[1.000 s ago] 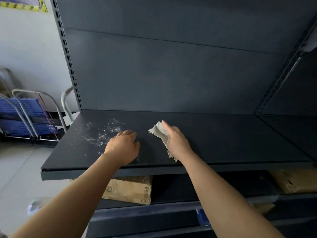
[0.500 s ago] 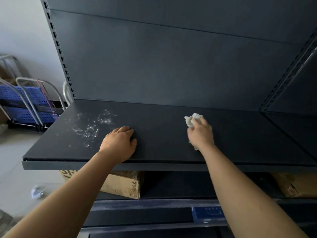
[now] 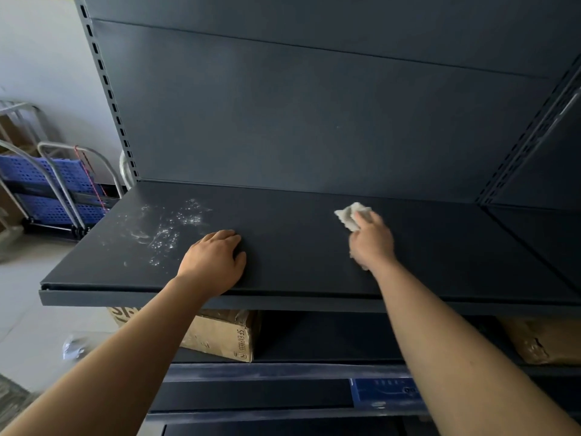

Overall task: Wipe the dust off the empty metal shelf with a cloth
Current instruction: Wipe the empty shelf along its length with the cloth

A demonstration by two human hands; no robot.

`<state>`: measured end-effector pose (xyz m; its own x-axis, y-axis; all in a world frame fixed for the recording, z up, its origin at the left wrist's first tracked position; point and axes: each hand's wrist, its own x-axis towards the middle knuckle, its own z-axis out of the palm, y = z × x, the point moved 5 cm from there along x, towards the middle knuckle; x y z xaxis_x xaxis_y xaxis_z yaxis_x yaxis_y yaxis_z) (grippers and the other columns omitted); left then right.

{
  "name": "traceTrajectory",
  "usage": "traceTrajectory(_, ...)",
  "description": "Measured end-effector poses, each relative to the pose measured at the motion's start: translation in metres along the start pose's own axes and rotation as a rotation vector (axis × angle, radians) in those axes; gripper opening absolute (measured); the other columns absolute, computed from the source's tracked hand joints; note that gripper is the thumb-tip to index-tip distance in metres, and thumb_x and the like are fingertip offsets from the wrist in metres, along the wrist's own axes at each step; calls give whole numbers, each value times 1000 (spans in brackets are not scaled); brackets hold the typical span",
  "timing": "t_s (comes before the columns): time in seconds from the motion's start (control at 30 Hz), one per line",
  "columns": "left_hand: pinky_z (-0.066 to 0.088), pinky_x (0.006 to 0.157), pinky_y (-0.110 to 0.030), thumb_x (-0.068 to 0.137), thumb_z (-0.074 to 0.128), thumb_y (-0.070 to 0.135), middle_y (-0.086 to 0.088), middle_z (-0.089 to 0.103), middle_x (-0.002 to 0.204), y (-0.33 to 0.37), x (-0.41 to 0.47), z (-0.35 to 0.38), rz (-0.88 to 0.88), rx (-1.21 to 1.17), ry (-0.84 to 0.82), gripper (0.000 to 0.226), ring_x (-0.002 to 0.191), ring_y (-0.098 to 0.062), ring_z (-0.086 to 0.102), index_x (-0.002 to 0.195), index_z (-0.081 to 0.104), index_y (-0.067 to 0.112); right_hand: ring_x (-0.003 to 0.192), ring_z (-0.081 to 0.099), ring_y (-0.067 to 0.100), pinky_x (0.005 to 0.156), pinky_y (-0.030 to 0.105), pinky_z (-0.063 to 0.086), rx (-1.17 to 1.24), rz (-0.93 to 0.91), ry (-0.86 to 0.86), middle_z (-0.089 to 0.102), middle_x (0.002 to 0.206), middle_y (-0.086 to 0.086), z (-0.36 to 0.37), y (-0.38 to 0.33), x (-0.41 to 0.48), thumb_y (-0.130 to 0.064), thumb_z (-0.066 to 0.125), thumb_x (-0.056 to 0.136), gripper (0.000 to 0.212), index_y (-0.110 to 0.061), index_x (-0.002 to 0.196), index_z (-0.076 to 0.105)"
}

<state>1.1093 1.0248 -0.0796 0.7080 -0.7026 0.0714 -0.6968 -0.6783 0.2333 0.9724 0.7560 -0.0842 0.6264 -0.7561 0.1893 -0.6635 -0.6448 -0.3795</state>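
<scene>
Dark painted metal fills the head view: the shelf runs left to right, bare except for two hands and a patch of white dust on its left part. The right hand is clenched around a pale cloth, pressing it flat on the shelf right of centre, toward the far side; the bunched cloth pokes out beyond the fingers, likely so the palm can bear down while it slides. The left hand lies open and flat near the front edge, holding nothing, seemingly as a brace for the reach. The dust sits just left of and beyond that hand, well apart from the cloth, so the dirtiest part looks unwiped. Between cloth and dust the surface is open, though the left hand partly stands in a near-side path. The back panel bounds the far side; the left end drops off openly, and the front lip lies near.
</scene>
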Motion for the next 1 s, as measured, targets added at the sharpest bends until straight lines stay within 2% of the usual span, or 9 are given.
traceTrajectory(0.1,31,112,-37,96,39,39,3,37,151,1,-1,-1,0,-2,-3,50,138,-21,33,141,41,19,117,50,32,98,45,42,-10,67,40,39,143,7,-11,26,-13,-11,44,85,49,-22,133,47)
traceTrajectory(0.2,31,111,-37,96,38,40,3,37,151,1,-1,-2,4,1,-11,50,138,-22,33,142,41,19,115,51,33,101,44,39,-44,92,92,40,141,9,-15,30,-29,-11,46,86,47,-19,133,48)
traceTrajectory(0.43,33,110,-37,95,40,37,1,35,152,-7,-10,-8,46,-17,-38,53,138,-24,33,144,36,18,107,53,37,97,42,44,25,-46,164,44,138,11,-7,-13,-79,-1,46,83,47,-12,127,54)
traceTrajectory(0.53,32,110,-37,94,41,36,2,34,152,-25,-20,-18,57,-15,-15,54,138,-24,33,145,34,20,111,51,37,99,40,39,10,-84,161,46,137,14,4,-45,-90,0,50,81,46,-9,126,55)
traceTrajectory(0.6,31,110,-37,95,41,36,2,35,152,-43,-26,-27,50,-12,1,52,137,-24,34,144,36,19,118,48,35,102,36,36,4,-88,124,40,144,11,16,-73,-94,-4,50,84,49,-12,132,50)
traceTrajectory(0.7,32,110,-37,95,42,36,1,38,150,-77,-34,-38,31,-6,14,51,136,-24,36,143,38,19,126,39,33,105,32,34,22,-116,75,30,150,6,39,-127,-103,-10,49,87,52,-17,139,43)
traceTrajectory(0.87,33,110,-38,94,43,37,3,38,150,-141,-44,-53,-10,17,-13,51,136,-23,36,143,37,23,130,34,31,109,33,30,42,-202,50,28,151,8,70,-226,-127,-12,49,88,54,-16,141,38)
traceTrajectory(1.0,37,108,-40,93,42,38,2,41,148,-174,-45,-61,-4,54,-49,51,133,-25,40,141,38,24,133,33,30,112,33,29,163,-264,-22,27,153,8,94,-297,-143,-3,47,87,55,-14,140,40)
